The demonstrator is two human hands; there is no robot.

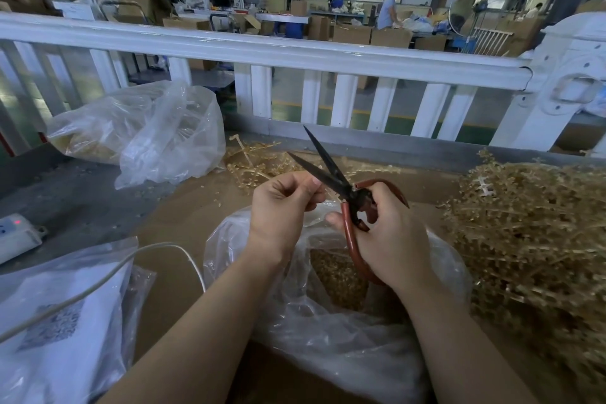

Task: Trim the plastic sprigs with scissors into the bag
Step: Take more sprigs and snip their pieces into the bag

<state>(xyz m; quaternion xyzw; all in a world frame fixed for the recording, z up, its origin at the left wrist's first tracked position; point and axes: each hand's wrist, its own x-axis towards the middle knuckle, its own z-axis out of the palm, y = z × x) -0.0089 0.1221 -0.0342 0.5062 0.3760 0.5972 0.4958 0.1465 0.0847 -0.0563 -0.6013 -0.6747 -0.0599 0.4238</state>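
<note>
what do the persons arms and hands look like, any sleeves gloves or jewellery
Both forearms are bare up to the bottom frame edge, with no sleeves in view. The left hand and right hand wear no gloves, and no rings, watch or bracelets show on either wrist. Nails look short and unpainted.

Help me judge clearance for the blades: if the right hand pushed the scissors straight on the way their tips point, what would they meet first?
Probably the white railing. The right hand holds the scissors open, tips aimed up and away over loose sprigs; nothing else shows in that line, though depth is unclear.
</note>
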